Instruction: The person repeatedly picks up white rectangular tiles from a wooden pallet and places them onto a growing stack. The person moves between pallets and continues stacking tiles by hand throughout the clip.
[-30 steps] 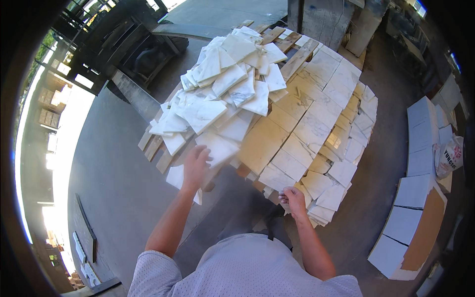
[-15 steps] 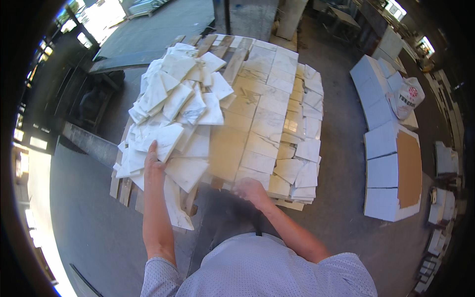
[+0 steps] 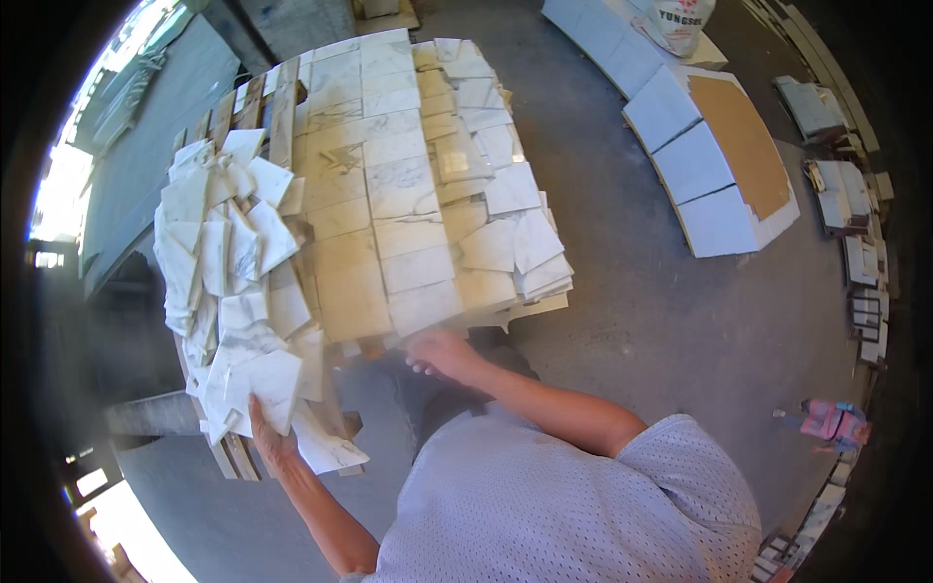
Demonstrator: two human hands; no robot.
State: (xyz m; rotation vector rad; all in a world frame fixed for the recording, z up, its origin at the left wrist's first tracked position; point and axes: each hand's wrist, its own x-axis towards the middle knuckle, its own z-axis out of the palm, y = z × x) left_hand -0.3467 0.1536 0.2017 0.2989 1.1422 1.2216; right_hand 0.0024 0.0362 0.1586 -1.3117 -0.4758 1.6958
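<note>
A heap of loose white marble offcuts [image 3: 202, 199] with grey veining lies on the left of a wooden pallet. At its near end, my left hand [image 3: 272, 442] is closed on the lower edge of a flat marble piece [image 3: 264, 382], thumb on top; the fingers underneath are hidden. Beside the heap, marble tiles [image 3: 400, 185] are laid in rows. My right hand [image 3: 442, 352], its fingers loosely bent and apart, is at the near edge of these rows; nothing shows in it. A long narrow marble offcut [image 3: 326, 449] juts out near my left wrist.
Stacked irregular marble pieces [image 3: 513, 189] form the pallet's right side. Wooden slats [image 3: 284, 112] show at the far end. To the right stand white-sided blocks [image 3: 680, 160] with a brown top and a white bag [image 3: 677, 27]. A pink and blue shape [image 3: 831, 423], unclear, is at far right.
The view has turned, moving the pallet leftward in the picture. My left hand and the marble piece have come toward the heap's near end. My right hand stays by the tile rows' near edge.
</note>
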